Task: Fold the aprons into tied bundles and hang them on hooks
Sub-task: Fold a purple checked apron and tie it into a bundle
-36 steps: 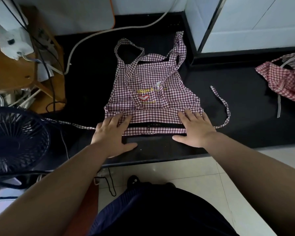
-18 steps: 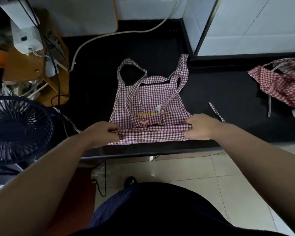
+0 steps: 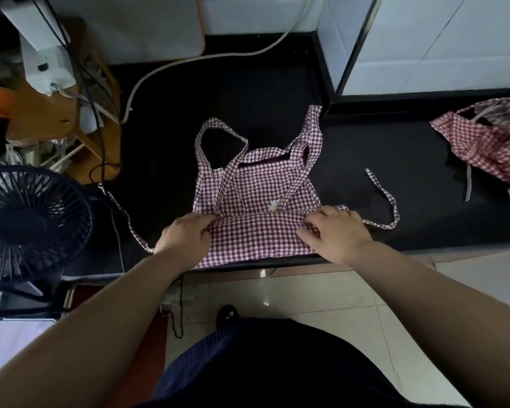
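Folding apron (image 3: 256, 184) at near counter (image 3: 442, 219) edge; your left hand (image 3: 186, 238) and right hand (image 3: 334, 235) each pinch fold's ends. Next move likely: roll fold farther up, keeping waist ties (image 3: 390, 206) free.

Aprons: two. The gingham apron (image 3: 256, 195) is in the grip; the second apron (image 3: 489, 148) lies well right of it.
Hands: two, the left hand (image 3: 186, 237) and right hand (image 3: 336, 234), both pinching the folded edge.
Waist ties: two, the left tie (image 3: 130, 229) and right tie (image 3: 382, 190), one outboard of each hand.
Shoulder loops: two, the left loop (image 3: 215, 121) and right loop (image 3: 315, 128), beyond the grip.
Fans: one, the fan (image 3: 30, 222), left of the grip.
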Motion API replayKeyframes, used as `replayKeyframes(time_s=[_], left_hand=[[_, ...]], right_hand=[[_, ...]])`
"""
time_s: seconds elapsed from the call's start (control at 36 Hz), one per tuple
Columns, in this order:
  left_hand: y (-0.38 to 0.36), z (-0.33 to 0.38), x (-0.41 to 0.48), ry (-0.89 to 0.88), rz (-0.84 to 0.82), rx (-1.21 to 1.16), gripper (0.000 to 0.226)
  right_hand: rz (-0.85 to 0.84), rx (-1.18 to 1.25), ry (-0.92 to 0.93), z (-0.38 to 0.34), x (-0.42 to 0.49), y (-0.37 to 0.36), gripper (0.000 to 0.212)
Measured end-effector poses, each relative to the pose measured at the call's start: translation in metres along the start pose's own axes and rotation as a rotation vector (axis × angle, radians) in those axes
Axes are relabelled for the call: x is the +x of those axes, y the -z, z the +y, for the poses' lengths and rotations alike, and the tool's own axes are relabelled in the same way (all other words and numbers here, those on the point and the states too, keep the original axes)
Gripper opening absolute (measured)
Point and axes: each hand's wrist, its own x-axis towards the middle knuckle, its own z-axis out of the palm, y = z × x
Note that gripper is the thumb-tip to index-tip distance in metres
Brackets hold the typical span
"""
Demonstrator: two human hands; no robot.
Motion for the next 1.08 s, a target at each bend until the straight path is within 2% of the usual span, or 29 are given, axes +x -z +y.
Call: replayKeyframes(time_s=[0.08, 0.17, 0.25, 0.31, 0.36, 0.42, 0.47, 0.53, 0.58, 0.64, 0.69, 0.72, 0.75, 0.83, 0.89, 0.94, 1.0, 1.08], left_hand=[[0.001, 0.001, -0.001, -0.014, 0.035, -0.042, 0.035], [0.001, 0.006, 0.004, 0.070, 0.067, 0.020, 0.042], [0.006, 0.017, 0.018, 0.100, 0.094, 0.063, 0.040], [0.010, 0.025, 0.032, 0.096, 0.065, -0.028, 0.045], [0.013, 0.029, 0.051, 0.147, 0.029, -0.167, 0.051], [0.016, 0.031, 0.070, 0.236, 0.032, -0.253, 0.047], [0.018, 0.032, 0.085, 0.287, 0.033, -0.301, 0.038], [0.017, 0.035, 0.095, 0.308, 0.016, -0.493, 0.024], [0.024, 0.043, 0.096, 0.349, -0.055, -0.888, 0.015], [0.034, 0.049, 0.093, 0.389, -0.126, -1.341, 0.028], [0.041, 0.047, 0.093, 0.399, -0.183, -1.574, 0.030], [0.044, 0.045, 0.094, 0.408, -0.208, -1.608, 0.028], [0.046, 0.043, 0.095, 0.416, -0.233, -1.613, 0.024], [0.048, 0.038, 0.102, 0.422, -0.272, -1.526, 0.018], [0.050, 0.041, 0.111, 0.440, -0.226, -1.485, 0.018], [0.052, 0.046, 0.118, 0.443, -0.158, -1.475, 0.015], [0.054, 0.048, 0.123, 0.441, -0.132, -1.471, 0.014], [0.057, 0.048, 0.128, 0.439, -0.144, -1.451, 0.015]], right_hand=[[0.083, 0.030, -0.036, -0.001, 0.002, 0.004, 0.046], [0.190, 0.164, -0.099, 0.000, 0.012, 0.005, 0.036], [0.250, 0.470, -0.218, -0.001, 0.026, 0.013, 0.033], [0.269, 0.612, -0.296, -0.002, 0.042, 0.023, 0.035], [0.258, 0.781, -0.407, -0.002, 0.060, 0.030, 0.039], [0.210, 1.067, -0.571, -0.005, 0.078, 0.038, 0.045], [0.147, 1.283, -0.722, -0.008, 0.089, 0.043, 0.035], [0.112, 1.351, -0.735, -0.011, 0.099, 0.044, 0.016], [0.110, 1.438, -0.612, -0.014, 0.106, 0.050, 0.002], [0.104, 1.566, -0.436, -0.017, 0.110, 0.059, 0.014], [0.073, 1.697, -0.370, -0.021, 0.111, 0.067, 0.013], [0.059, 1.722, -0.392, -0.021, 0.114, 0.069, 0.007], [0.059, 1.688, -0.439, -0.022, 0.117, 0.071, 0.012], [0.082, 1.407, -0.566, -0.021, 0.125, 0.064, 0.058], [0.082, 1.345, -0.577, -0.022, 0.130, 0.060, 0.066], [0.070, 1.295, -0.533, -0.022, 0.134, 0.055, 0.063], [0.077, 1.193, -0.488, -0.023, 0.138, 0.054, 0.051], [0.059, 1.179, -0.492, -0.028, 0.141, 0.061, 0.011]])
